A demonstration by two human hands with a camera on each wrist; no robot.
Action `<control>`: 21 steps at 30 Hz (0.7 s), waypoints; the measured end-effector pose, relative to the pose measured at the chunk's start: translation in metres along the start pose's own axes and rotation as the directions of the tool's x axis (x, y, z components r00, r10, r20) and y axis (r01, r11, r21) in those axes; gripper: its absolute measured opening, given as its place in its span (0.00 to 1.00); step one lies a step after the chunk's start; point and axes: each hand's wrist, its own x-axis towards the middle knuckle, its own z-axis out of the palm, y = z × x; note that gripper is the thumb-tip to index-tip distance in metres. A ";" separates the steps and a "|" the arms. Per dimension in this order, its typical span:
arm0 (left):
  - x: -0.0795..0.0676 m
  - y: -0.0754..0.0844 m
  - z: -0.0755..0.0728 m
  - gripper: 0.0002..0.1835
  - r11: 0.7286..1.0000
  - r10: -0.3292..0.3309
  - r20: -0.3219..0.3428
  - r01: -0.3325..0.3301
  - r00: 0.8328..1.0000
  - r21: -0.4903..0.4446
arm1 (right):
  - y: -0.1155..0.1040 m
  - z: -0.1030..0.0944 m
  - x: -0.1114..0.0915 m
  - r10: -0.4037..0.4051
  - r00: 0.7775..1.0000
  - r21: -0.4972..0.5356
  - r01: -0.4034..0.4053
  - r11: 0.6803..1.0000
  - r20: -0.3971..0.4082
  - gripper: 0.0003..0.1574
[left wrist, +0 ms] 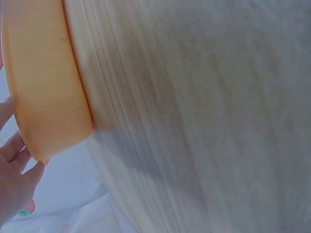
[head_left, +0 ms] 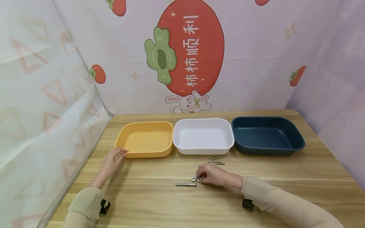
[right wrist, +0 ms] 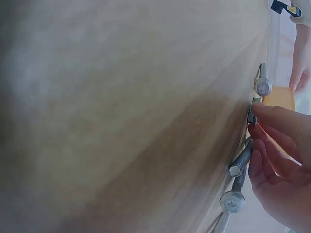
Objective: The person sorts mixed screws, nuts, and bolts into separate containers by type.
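At the near left corner of the yellow bin, my left hand holds the rim, its fingers over the edge in the left wrist view. My right hand is low over the table among loose hardware. Its thumb and fingertips pinch a small metal nut at the tabletop. Beside that lies another nut, and a long bolt lies just in front. Several bolts and screws lie behind the right hand, which partly hides them.
A white bin and a dark blue bin stand in a row to the right of the yellow one, along the back of the wooden table. Printed cloth hangs behind and at both sides.
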 end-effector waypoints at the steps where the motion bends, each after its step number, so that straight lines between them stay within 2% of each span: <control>1: 0.000 0.000 0.000 0.07 1.000 0.000 0.001 0.000 1.000 0.000 | 0.000 0.000 0.000 -0.002 1.000 -0.004 0.002 1.000 -0.003 0.09; 5: 0.000 0.000 0.000 0.06 1.000 -0.006 0.006 0.006 1.000 -0.004 | 0.002 0.001 0.001 -0.024 1.000 -0.004 0.024 1.000 -0.013 0.09; 11: 0.000 0.001 0.000 0.06 1.000 0.003 0.000 -0.003 1.000 -0.002 | 0.002 0.001 0.001 -0.013 1.000 0.007 0.013 1.000 -0.026 0.08; 21: 0.001 0.000 0.000 0.06 1.000 0.020 -0.013 -0.020 1.000 -0.014 | 0.000 -0.006 0.013 -0.052 0.993 0.016 0.053 0.998 -0.103 0.06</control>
